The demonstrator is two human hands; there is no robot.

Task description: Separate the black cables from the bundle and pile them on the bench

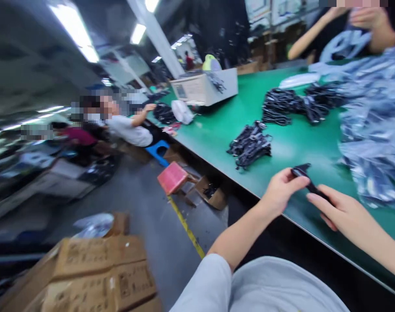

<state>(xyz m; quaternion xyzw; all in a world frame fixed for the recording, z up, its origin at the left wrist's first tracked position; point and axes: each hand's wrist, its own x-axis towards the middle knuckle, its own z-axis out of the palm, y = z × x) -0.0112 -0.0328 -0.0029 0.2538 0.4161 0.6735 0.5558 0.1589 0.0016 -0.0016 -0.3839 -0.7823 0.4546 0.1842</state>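
My left hand (280,190) pinches one end of a slim black item (312,186) between thumb and fingers. Its other end is gripped by my right hand (343,208), so the piece slants between the two hands, just above the green table (213,136) near its front edge. Its exact kind is not clear from here. Beyond my left hand lies a small heap of similar-looking black pieces (251,145). Farther back are bundled black cables (277,106). To the right of them spreads a large pile of clear plastic bags (373,130).
A white box (205,89) stands on the far part of the table. Across it, a co-worker's arms (309,37) show. Another seated person (129,130) works farther left. On the floor are a red stool (172,177), an open carton (212,193) and stacked cardboard boxes (100,273).
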